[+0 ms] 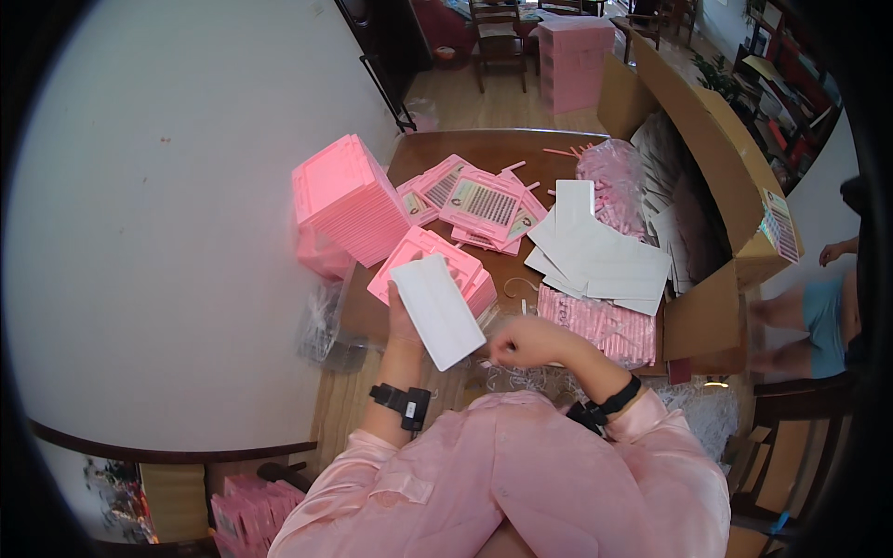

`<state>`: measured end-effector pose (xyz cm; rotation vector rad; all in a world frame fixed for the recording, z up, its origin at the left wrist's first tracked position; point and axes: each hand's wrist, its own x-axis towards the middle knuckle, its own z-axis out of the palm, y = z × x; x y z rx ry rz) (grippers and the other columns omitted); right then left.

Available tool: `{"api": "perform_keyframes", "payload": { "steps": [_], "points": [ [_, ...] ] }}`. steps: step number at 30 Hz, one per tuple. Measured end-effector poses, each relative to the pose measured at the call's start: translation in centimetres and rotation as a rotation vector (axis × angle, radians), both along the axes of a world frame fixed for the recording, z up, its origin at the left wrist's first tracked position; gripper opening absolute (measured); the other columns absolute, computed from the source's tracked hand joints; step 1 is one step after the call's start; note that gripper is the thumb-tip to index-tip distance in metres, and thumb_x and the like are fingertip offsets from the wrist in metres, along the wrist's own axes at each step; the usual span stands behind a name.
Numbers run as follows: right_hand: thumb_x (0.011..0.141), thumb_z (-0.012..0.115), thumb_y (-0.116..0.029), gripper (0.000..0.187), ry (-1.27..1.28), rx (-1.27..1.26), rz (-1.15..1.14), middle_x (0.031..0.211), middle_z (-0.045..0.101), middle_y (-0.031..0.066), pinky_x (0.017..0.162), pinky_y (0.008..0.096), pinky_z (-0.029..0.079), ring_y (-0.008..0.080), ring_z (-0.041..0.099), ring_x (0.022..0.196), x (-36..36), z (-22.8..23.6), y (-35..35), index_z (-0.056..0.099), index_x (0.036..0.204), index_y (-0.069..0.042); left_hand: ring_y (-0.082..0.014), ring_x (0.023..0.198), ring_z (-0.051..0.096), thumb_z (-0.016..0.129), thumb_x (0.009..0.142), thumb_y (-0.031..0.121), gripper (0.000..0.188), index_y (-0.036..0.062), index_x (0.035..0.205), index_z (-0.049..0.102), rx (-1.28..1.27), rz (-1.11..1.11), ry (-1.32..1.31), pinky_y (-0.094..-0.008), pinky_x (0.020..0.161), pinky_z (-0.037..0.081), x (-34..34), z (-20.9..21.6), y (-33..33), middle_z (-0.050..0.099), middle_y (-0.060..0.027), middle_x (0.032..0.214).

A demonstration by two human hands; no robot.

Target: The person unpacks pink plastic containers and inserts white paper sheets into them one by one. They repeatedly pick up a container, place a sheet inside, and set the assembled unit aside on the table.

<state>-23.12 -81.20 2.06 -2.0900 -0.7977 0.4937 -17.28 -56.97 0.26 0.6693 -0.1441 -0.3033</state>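
Note:
A white rectangular card or panel is tilted in front of me, held along its left edge by my left hand. That hand's fingers are mostly hidden behind it. Directly beyond is a short stack of pink plastic trays; the panel overlaps it in view. My right hand is curled closed just off the panel's lower right corner, and whatever it may grip is too small to make out. Farther back lie several pink lash trays with rows of dark lashes, some overlapping.
A tall stack of pink trays stands at the table's left. White sheets, pink bagged pieces and wrapped pink packs fill the right side. Beside them is an open cardboard box. Another person stands at far right.

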Motion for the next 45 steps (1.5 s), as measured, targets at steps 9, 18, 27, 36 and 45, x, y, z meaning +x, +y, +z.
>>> {"api": "perform_keyframes", "payload": {
  "steps": [9,18,27,36,45],
  "points": [
    [0.088,0.071,-0.025,0.021,-0.066,0.375,-0.652,0.084,0.074,0.0153,0.068,0.0369,0.055,0.0290,0.072,0.074,2.4,2.1,3.7,0.077,0.097,-0.007,-0.0310,0.131,0.056,0.075,0.085,0.058,0.094,0.0085,0.155,0.036,0.008,-0.262,0.022,-0.0466,0.108,0.050,-0.6,-2.1,-1.9,0.050,-0.0153,0.149],
    [0.086,0.069,-0.027,0.021,-0.083,-0.172,-0.036,0.083,0.073,0.0134,0.072,0.0440,0.056,0.0320,0.073,0.081,-0.5,0.1,-0.2,0.076,0.089,-0.007,-0.0417,0.134,0.051,0.055,0.089,0.073,0.092,0.0117,0.155,0.037,0.024,-0.004,-0.014,-0.0555,0.114,0.041,0.5,-2.2,1.2,0.047,-0.0203,0.152],
    [0.086,0.068,-0.029,0.026,-0.154,-0.085,-0.499,0.091,0.073,0.0148,0.073,0.0478,0.054,0.0340,0.070,0.085,2.8,-0.7,0.4,0.076,0.097,-0.007,-0.0499,0.134,0.049,0.058,0.087,0.072,0.088,0.0177,0.155,0.041,0.015,-0.047,-0.053,-0.0580,0.113,0.041,-0.2,0.1,0.5,0.037,-0.0241,0.158],
    [0.089,0.066,-0.022,0.019,-0.432,0.221,-0.791,0.085,0.071,0.0136,0.072,0.0458,0.053,0.0342,0.068,0.080,4.9,0.6,3.2,0.074,0.092,-0.006,-0.0483,0.138,0.045,0.054,0.091,0.070,0.086,0.0153,0.156,0.040,-0.032,-0.080,-0.046,-0.0575,0.114,0.040,-1.2,-0.4,-0.7,0.035,-0.0265,0.159],
    [0.088,0.064,-0.025,0.020,-0.393,0.121,-0.659,0.082,0.071,0.0132,0.069,0.0465,0.053,0.0344,0.069,0.079,4.8,1.6,3.3,0.075,0.083,-0.009,-0.0452,0.137,0.047,0.046,0.097,0.068,0.084,0.0134,0.159,0.030,0.025,-0.074,-0.071,-0.0567,0.113,0.040,-1.6,-0.4,-0.4,0.035,-0.0291,0.158]
  ]
}}
